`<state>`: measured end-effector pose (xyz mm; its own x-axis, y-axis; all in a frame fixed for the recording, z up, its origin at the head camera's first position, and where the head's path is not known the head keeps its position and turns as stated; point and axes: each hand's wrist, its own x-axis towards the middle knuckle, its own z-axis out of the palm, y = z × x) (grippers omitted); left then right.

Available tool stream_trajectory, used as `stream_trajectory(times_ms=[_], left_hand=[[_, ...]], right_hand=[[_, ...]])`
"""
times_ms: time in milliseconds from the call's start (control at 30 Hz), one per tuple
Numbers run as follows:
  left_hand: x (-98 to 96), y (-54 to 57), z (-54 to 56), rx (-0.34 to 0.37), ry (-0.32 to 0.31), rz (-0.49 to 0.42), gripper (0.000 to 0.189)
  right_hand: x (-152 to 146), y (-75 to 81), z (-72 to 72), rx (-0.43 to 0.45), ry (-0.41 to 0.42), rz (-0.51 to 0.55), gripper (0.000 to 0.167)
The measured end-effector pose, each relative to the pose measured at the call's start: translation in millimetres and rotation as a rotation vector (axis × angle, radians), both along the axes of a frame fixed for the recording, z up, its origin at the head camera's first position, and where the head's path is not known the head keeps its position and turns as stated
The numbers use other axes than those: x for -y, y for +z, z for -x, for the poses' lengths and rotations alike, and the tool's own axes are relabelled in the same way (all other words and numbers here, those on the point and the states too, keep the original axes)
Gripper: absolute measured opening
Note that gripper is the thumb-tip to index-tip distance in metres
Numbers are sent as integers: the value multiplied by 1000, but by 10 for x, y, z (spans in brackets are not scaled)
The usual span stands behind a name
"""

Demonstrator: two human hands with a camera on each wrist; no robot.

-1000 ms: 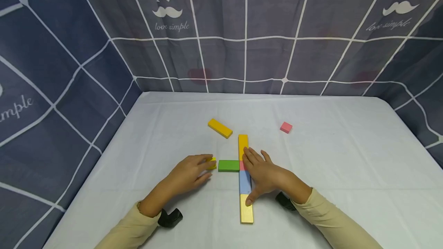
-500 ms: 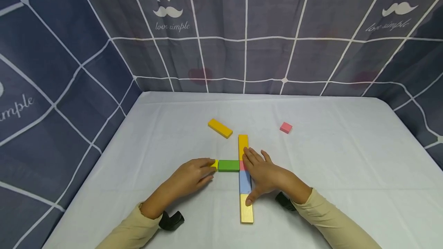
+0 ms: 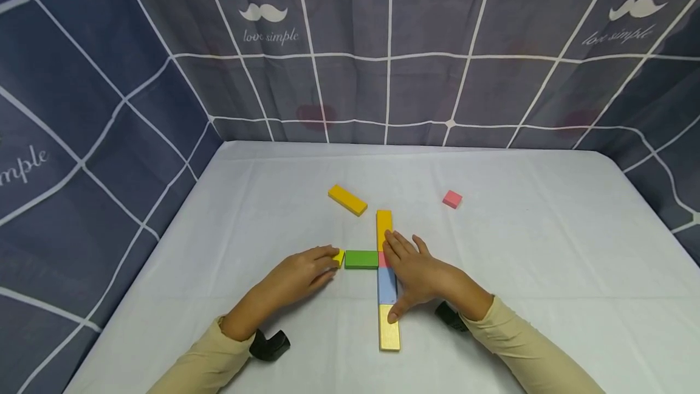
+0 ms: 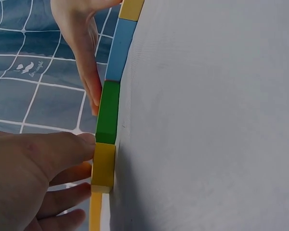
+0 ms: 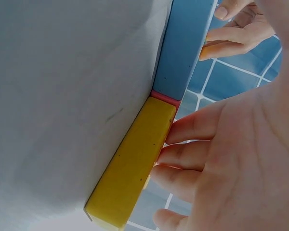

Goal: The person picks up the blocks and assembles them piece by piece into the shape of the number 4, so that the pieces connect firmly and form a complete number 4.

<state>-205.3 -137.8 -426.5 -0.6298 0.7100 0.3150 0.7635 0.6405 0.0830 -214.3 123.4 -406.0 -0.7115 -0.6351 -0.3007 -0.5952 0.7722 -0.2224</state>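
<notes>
My left hand (image 3: 306, 272) reaches in from the left, its fingertips resting on a small yellow block (image 4: 103, 166). That block lies end-on at the left end of a green block (image 3: 361, 259); whether they touch I cannot tell. The green block meets an upright row: an orange-yellow block (image 3: 384, 224) on top, then a pink block (image 3: 382, 259), a blue block (image 3: 386, 285) and a pale gold block (image 3: 389, 333). Spread along the row's right side is my right hand (image 3: 418, 275), fingers over the orange-yellow and pink blocks, thumb on the gold one, partly covering them.
Behind the row, a loose orange-yellow block (image 3: 347, 200) lies slanted, and a loose pink block (image 3: 452, 199) sits to the right. All rest on a white-covered table (image 3: 547, 230). Dark gridded curtains (image 3: 426, 96) hang at the back and sides.
My left hand has slid the small yellow block rightward to the green block's end, its fingers shifting slightly over it. The right hand keeps its place on the row.
</notes>
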Motion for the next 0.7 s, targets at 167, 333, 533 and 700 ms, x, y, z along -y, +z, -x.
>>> stream_trajectory(times_ms=[167, 333, 533, 700], left_hand=[[-5, -3, 9, -54, -10, -2, 20], [5, -20, 22, -43, -5, 5, 18], [15, -14, 31, -58, -22, 11, 18], [13, -3, 36, -39, -22, 5, 17]], right_hand=[[0, 4, 3, 2, -4, 6, 128], [8, 5, 9, 1, -4, 3, 128], [9, -15, 11, -3, -5, 3, 128], [3, -1, 11, 2, -8, -3, 128]])
